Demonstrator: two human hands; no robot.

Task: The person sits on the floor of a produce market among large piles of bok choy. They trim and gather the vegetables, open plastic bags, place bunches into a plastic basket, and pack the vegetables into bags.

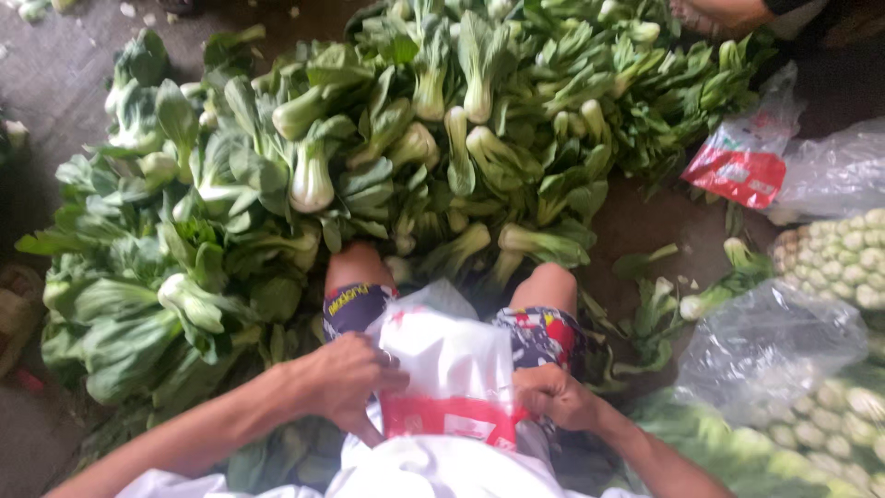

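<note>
plastic bag [452, 369] was white with a red band. bok choy [369, 148] was dark green with pale green-white stems. shorts [539, 334] were dark, patterned red and yellow. second bag [737, 166] was red and white.

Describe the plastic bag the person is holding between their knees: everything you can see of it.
The plastic bag is thin and glossy, white and partly see-through, with a red printed band along its near edge. It looks crumpled and limp, lying over the person's lap between the two bare knees. The left hand grips its left edge and the right hand pinches its right edge. Whether anything is inside cannot be told. The bok choy pile lies just beyond it.
</note>
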